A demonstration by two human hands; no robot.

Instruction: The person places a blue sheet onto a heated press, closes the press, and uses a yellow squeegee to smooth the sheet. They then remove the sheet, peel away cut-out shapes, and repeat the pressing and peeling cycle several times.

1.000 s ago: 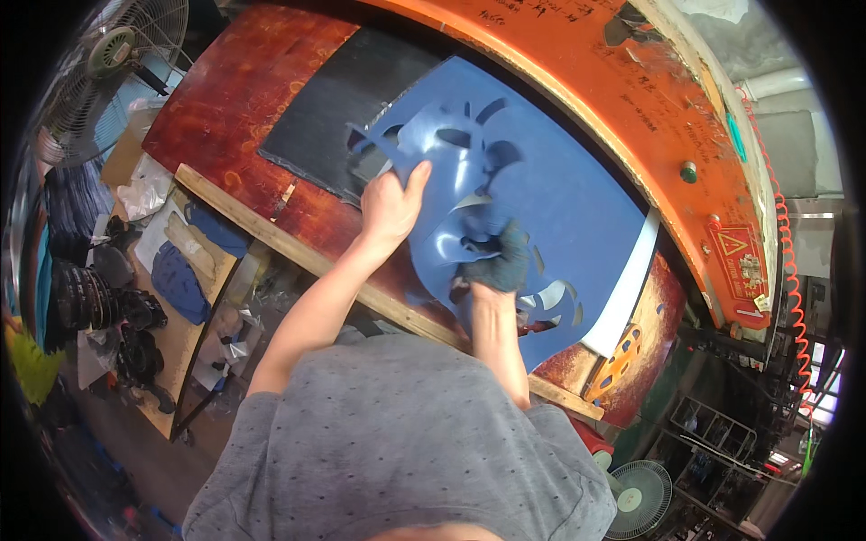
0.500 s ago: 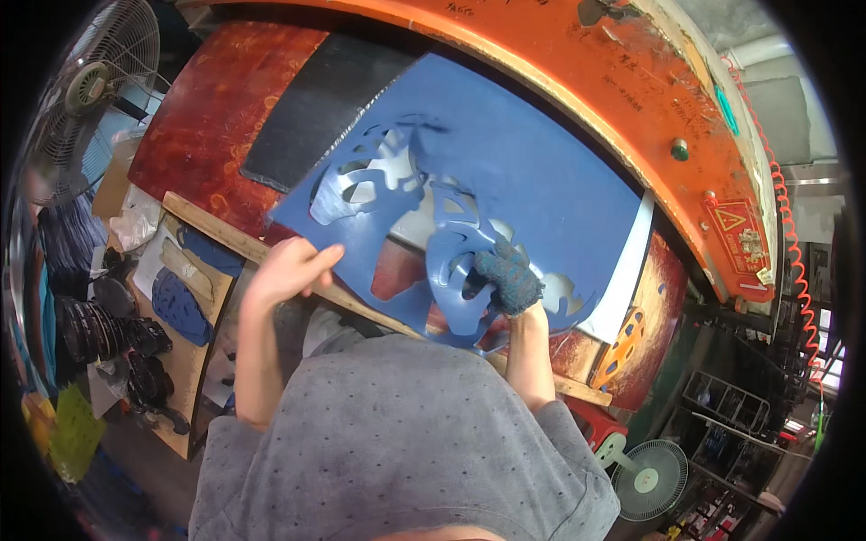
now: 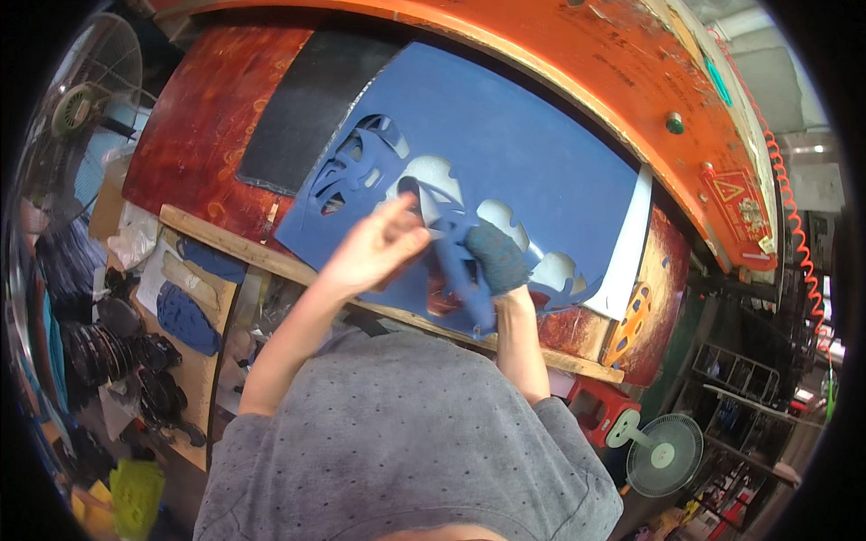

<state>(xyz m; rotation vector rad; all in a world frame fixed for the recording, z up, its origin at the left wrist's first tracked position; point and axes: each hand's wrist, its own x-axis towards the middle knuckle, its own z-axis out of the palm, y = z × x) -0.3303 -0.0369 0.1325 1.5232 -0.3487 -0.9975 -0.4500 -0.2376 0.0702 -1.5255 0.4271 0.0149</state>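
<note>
A large blue sheet (image 3: 550,153) with several shaped holes cut along its near edge lies on the worn red-brown table (image 3: 194,144). My bare left hand (image 3: 372,251) pinches a narrow cut strip of the sheet near its front middle. My right hand (image 3: 498,257), in a dark knitted glove, is closed on the same strip (image 3: 458,281) just to the right. The two hands nearly touch. A white sheet (image 3: 631,261) shows under the blue one's right end.
A black mat (image 3: 307,108) lies on the table behind left. An orange machine beam (image 3: 586,54) arches over the far side. A wooden rail (image 3: 230,245) edges the table. Cut blue pieces (image 3: 185,317) lie on a board at lower left. Fans stand at upper left (image 3: 81,95) and lower right (image 3: 663,455).
My left hand has left the sheet's left edge and come to the middle beside the gloved right hand. The blue sheet has settled flatter and farther onto the table.
</note>
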